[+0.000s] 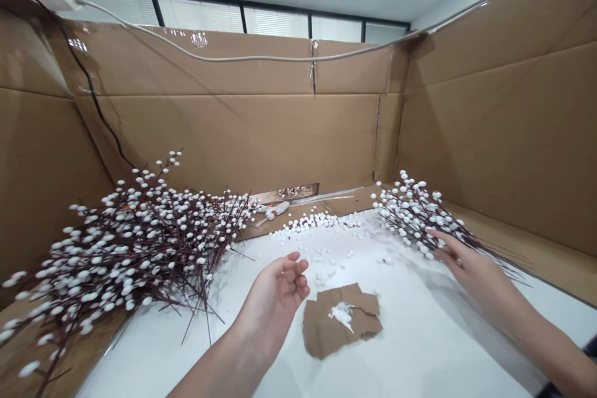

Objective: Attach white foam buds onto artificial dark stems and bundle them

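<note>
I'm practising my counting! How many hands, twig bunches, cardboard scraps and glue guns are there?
Hands: 2 (left hand, right hand)
Twig bunches: 2 (left bunch, right bunch)
Cardboard scraps: 1 (scrap)
Glue guns: 1 (glue gun)
Total: 6

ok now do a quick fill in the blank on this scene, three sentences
The left hand is open and holds ____.
The right hand is at the smaller bunch of white-budded branches, while the larger bunch lies on the ____ side of the view.
Beyond the torn cardboard scrap, the white and orange tool is a ____.

Missing words: nothing; left; hot glue gun
</note>
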The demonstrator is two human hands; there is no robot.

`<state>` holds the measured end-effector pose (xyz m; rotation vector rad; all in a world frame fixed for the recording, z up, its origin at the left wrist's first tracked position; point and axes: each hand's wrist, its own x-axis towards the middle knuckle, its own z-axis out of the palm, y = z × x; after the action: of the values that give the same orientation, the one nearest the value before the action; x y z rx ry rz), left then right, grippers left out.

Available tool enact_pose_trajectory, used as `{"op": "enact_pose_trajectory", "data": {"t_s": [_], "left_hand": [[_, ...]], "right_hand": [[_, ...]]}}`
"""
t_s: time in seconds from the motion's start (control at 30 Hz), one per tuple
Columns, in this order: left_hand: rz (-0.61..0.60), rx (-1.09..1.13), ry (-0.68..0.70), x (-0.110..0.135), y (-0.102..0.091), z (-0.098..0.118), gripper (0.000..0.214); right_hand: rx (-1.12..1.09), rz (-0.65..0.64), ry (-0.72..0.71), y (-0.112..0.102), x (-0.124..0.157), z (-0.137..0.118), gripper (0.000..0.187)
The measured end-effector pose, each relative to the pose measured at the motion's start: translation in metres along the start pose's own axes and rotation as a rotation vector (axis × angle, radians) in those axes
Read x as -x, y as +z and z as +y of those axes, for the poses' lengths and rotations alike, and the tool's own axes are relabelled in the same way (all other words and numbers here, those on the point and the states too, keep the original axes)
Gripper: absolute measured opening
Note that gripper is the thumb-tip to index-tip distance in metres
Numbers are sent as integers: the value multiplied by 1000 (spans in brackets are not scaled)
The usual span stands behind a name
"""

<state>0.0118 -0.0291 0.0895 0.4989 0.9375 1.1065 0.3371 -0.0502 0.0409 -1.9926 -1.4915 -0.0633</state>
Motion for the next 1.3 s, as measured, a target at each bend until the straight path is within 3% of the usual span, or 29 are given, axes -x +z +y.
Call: {"op": "enact_pose_trajectory", "data": {"t_s": [0.2,0.4,0.7,0.83,1.0,1.17,1.3], "left_hand": [[-98,-3,-54,0,0,-4,15],[-165,-78,-144,0,-1,-8,15],[-263,-85,-252,-4,-5,-15,10],[-296,-97,-262,-7,-7,-18,10],[-305,-49,-275,-5,-4,-16,3],[-297,59,-197,-9,-4,-5,12],[-181,86,-153,-23,-14,15,12]], "right_hand": [[88,-80,-9,7,2,27,44],[182,-65,-251,16,5,45,41],[355,6,-176,15,6,59,45],[471,86,-260,17,13,51,49],[452,274,-478,14,22,27,48],[325,293,-752,24,31,12,31],[291,232,-917,35,31,-4,26]]}}
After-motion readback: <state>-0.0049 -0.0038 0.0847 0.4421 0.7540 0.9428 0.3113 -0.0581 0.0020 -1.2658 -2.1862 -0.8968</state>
